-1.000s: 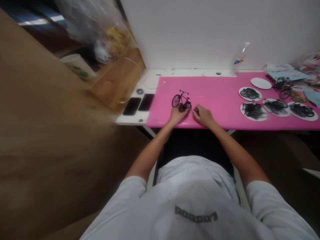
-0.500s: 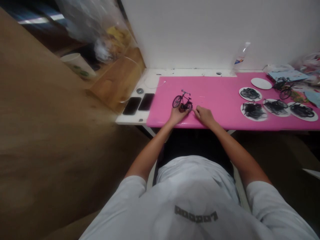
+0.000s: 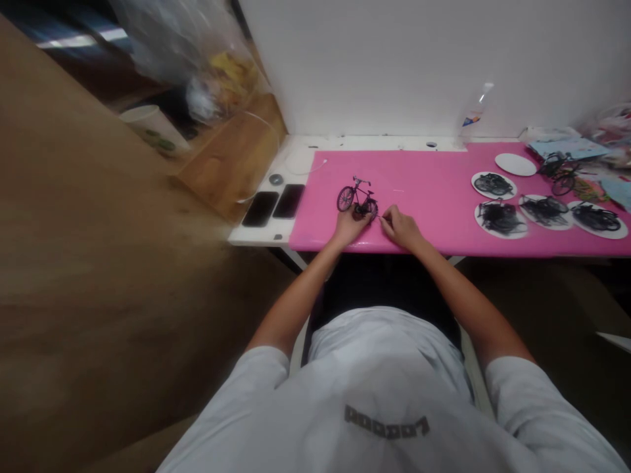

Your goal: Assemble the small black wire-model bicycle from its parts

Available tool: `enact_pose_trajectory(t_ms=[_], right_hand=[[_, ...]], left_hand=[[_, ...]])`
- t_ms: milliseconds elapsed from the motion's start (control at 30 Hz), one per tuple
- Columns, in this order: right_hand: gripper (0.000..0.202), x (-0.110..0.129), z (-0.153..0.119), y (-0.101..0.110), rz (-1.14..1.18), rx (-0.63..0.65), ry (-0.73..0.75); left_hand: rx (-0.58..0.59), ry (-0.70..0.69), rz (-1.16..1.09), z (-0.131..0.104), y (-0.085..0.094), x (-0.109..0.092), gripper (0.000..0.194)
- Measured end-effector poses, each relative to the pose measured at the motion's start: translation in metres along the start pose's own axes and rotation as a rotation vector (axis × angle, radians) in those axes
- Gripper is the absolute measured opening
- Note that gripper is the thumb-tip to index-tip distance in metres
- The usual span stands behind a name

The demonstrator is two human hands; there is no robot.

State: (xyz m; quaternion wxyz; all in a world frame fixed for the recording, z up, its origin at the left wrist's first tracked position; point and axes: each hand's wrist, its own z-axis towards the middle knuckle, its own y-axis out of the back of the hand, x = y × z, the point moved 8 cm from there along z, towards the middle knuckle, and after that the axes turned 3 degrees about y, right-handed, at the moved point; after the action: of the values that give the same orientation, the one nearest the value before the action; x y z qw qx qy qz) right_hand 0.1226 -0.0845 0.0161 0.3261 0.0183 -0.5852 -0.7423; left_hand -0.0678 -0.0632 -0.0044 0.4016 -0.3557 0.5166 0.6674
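A small black model bicycle (image 3: 362,192) is held above the pink table cover (image 3: 424,190), its front wheel to the left and its handlebar up. My left hand (image 3: 351,225) grips it from below, near the pedals and the rear wheel. Just right of the rear wheel is my right hand (image 3: 400,226), closed with thumb and forefinger pinched together. A tiny thin piece seems to poke from that pinch toward the wheel, too small to name. On the cover behind the right hand lies a thin pale sliver (image 3: 398,191).
White plates (image 3: 515,164) stand at the right, several bearing black bicycle parts (image 3: 500,217). Another black model bicycle (image 3: 559,174) is beside them, near plastic packets (image 3: 611,141). Two dark phones (image 3: 260,209) lie at the left edge. A clear bottle (image 3: 477,108) stands by the back wall.
The bicycle has shifted slightly left and turned a little in my left hand. My right hand has drawn up slightly, its fingers now pinched near the rear wheel.
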Motion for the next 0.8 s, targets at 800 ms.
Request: enact_pose_trajectory(t_ms=[800], right_hand=[[0.066, -0.038, -0.006, 0.033, 0.508, -0.467, -0.15]], left_hand=[[0.185, -0.025, -0.37, -0.001, -0.016, -0.01, 0.033]])
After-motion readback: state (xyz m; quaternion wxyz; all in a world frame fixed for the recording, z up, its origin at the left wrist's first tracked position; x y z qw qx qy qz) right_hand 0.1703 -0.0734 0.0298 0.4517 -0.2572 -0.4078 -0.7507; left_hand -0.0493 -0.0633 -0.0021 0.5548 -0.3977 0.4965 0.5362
